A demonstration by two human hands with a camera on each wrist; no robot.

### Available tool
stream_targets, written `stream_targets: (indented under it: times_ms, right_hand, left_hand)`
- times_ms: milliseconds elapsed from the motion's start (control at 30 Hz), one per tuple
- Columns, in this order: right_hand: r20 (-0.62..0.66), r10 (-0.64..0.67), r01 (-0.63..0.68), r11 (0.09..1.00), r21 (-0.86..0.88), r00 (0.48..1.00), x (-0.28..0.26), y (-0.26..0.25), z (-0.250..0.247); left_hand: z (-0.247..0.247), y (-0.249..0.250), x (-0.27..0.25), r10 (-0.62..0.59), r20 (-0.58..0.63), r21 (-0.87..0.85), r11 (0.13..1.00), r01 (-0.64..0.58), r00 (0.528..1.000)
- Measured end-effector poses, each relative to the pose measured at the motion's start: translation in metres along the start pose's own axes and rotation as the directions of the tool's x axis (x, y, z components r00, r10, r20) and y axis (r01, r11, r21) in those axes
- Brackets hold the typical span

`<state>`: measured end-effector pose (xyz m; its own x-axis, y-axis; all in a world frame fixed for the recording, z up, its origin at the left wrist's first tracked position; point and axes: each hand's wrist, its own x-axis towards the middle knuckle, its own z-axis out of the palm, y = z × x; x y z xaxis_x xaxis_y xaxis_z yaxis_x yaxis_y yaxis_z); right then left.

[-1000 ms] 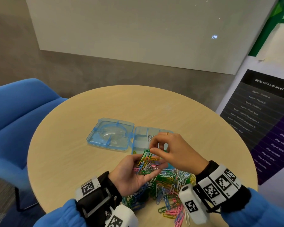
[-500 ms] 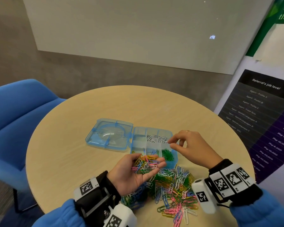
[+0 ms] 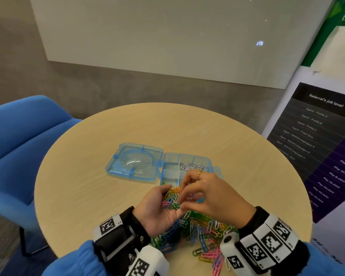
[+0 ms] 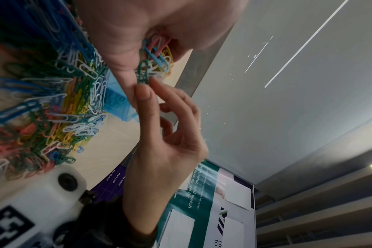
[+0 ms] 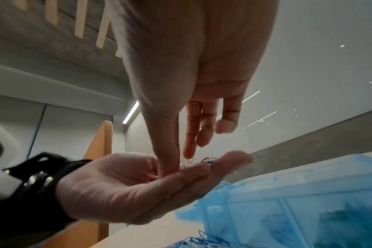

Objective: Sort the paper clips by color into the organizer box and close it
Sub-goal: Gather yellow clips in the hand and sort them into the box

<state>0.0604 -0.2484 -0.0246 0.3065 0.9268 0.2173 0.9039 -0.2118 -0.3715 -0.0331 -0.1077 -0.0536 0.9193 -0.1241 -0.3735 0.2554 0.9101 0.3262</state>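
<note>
My left hand (image 3: 159, 206) lies palm up and cupped over the table, holding a handful of mixed paper clips (image 3: 172, 196). My right hand (image 3: 181, 204) hovers over that palm, and its thumb and forefinger pinch the end of a green clip (image 4: 143, 72) in the handful. The blue organizer box (image 3: 168, 172) stands open just beyond the hands, its lid (image 3: 133, 162) folded flat to the left. White clips (image 3: 191, 167) fill one far compartment. The near compartments are hidden behind my right hand.
A big loose pile of coloured clips (image 3: 203, 232) lies on the round wooden table (image 3: 88, 186) between my wrists, reaching the near edge. A blue chair (image 3: 18, 146) stands at the left and a poster board (image 3: 327, 156) at the right.
My right hand carried a clip from the left palm to the box's near right compartments, then came back over the palm and took hold of a green clip. The left hand stayed put.
</note>
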Motion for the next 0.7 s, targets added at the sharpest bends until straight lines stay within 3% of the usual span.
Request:
stream_targets:
  times_ms: [133,300,433,500,600,700]
  right_hand:
    - [-0.001,0.008,-0.008,1.000,-0.014,1.000,0.003,-0.003,0.004]
    - [0.086,-0.005,0.008,1.000,-0.027,0.996,0.006,-0.009,0.011]
    - [0.061,0.010,-0.019,0.988,0.153,0.998,0.002,-0.013,0.003]
    - [-0.003,0.074,-0.072,0.978,0.194,0.997,0.001,-0.008,-0.008]
    - [-0.182,0.214,-0.203,0.976,0.078,0.960,0.002,0.020,-0.026]
    - [-0.193,0.329,-0.351,0.932,-0.093,0.924,0.002,0.043,-0.030]
  left_hand:
    - [0.002,-0.002,-0.001,-0.017,-0.005,-0.012,1.000,0.017,1.000]
    - [0.002,-0.005,-0.001,-0.014,0.013,0.016,1.000,0.014,1.000]
    - [-0.001,-0.004,0.001,-0.026,-0.001,-0.030,0.999,0.026,1.000]
    - [-0.002,-0.002,0.003,-0.019,-0.024,-0.049,0.999,0.018,1.000]
    - [-0.003,0.000,0.004,-0.036,-0.013,-0.023,0.999,0.036,0.999]
    - [-0.004,0.001,0.003,-0.046,-0.009,-0.032,0.998,0.046,0.999]
